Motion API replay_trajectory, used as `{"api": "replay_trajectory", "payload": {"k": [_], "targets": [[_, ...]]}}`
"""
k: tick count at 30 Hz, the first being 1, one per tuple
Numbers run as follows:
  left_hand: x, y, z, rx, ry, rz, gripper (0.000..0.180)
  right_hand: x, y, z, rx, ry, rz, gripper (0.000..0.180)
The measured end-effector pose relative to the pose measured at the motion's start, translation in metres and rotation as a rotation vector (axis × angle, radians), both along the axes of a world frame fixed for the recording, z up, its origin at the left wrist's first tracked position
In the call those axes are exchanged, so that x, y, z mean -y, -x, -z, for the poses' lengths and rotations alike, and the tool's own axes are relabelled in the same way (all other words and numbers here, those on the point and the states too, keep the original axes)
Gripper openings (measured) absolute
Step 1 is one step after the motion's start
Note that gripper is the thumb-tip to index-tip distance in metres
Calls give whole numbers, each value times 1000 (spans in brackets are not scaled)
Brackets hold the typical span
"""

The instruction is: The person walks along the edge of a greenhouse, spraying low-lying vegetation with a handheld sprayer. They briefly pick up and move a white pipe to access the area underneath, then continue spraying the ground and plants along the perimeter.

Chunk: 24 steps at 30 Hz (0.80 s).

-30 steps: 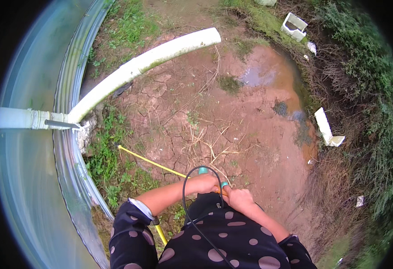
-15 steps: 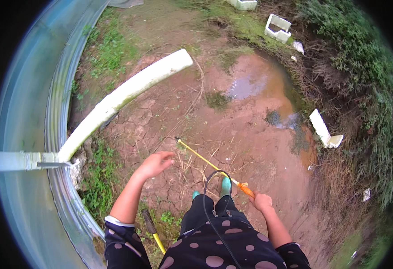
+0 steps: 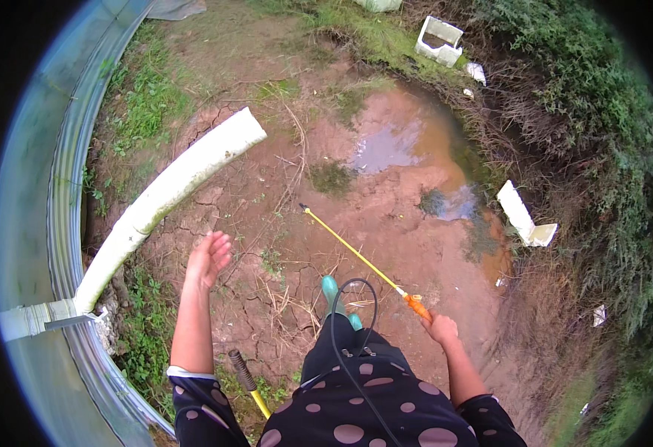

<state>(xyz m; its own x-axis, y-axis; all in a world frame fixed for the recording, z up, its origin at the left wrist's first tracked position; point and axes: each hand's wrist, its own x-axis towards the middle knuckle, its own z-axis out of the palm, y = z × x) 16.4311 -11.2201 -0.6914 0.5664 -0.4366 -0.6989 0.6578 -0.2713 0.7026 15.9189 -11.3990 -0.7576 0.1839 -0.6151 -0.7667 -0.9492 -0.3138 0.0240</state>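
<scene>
My right hand (image 3: 441, 328) is wrapped round the orange handle of a spray wand (image 3: 360, 255). The wand's thin yellow tube slants up and left over the mud, ending in a small dark nozzle. A black hose (image 3: 375, 298) loops in front of my legs and runs down over my spotted top. Out to the left, my left hand (image 3: 209, 258) is raised with fingers stretched and nothing in it. Below it a yellow lever (image 3: 258, 398) with a dark ribbed grip juts up beside my left hip, touched by neither hand. Green boots (image 3: 331, 289) show beneath me.
A white pipe (image 3: 166, 195) curves over the ground from a plastic-sheeted wall (image 3: 32, 216) on the left. Muddy puddles (image 3: 390, 149) lie ahead right. Beyond are dense bushes (image 3: 609, 141), a foam box (image 3: 439, 41) and broken foam (image 3: 524, 216). Dry stalks litter the cracked mud.
My left hand has swung left and upward. The wand now reaches farther ahead of my boots, still in my right hand. One boot has stepped forward, and the whole view has shifted.
</scene>
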Motion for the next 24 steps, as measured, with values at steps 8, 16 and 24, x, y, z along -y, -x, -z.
{"api": "replay_trajectory", "payload": {"k": [8, 16, 24], "targets": [[73, -81, 47, -86, 31, -304, 69, 63, -62, 35, 101, 30, 15, 39], [146, -120, 78, -80, -6, -474, 102, 129, -94, 58, 116, 77, 69, 42], [177, -137, 110, -92, 101, -542, 103, 220, -98, 101, 164, 77, 45, 41]]}}
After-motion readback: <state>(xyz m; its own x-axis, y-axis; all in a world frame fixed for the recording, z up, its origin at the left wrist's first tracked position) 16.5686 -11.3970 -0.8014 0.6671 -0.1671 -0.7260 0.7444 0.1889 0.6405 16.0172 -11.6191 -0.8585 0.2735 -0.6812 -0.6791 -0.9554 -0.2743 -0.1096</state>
